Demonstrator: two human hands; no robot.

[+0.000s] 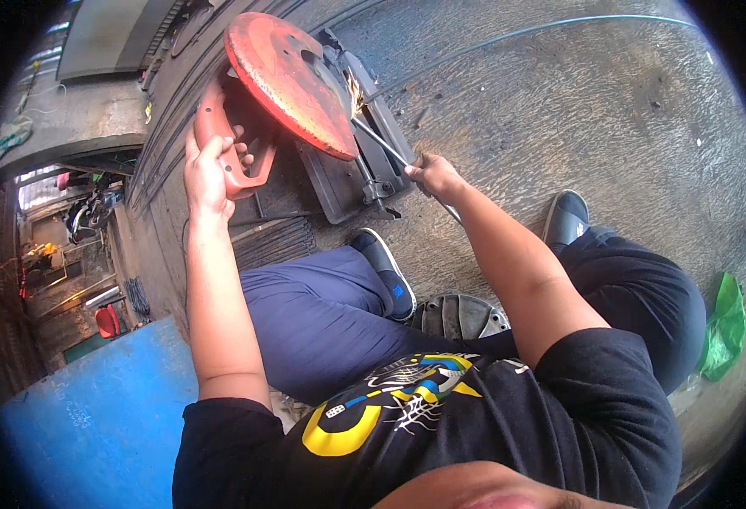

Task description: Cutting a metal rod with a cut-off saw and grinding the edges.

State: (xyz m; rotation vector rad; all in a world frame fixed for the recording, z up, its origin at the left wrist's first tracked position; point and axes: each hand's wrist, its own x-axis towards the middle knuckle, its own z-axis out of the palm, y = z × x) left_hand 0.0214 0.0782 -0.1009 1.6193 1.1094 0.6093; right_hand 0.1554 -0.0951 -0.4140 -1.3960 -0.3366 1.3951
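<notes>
An orange cut-off saw stands on the floor ahead of me, its round, scuffed guard (284, 85) tilted over a dark metal base (326, 182). My left hand (212, 174) is closed round the saw's orange loop handle (235, 182). Between the thumb and fingers of my right hand (435, 176) is a thin metal rod (381, 140), which runs in under the guard's right side. Bright sparks (355, 95) show where the rod meets the saw. The guard hides most of the cutting disc.
A bundle of dark rods (275, 246) lies beside the base, near my legs. Long rods run along the floor at left. A blue panel (101, 416) stands lower left, a green plastic bag (723, 327) lies far right. A ribbed dark round piece (458, 316) sits between my legs.
</notes>
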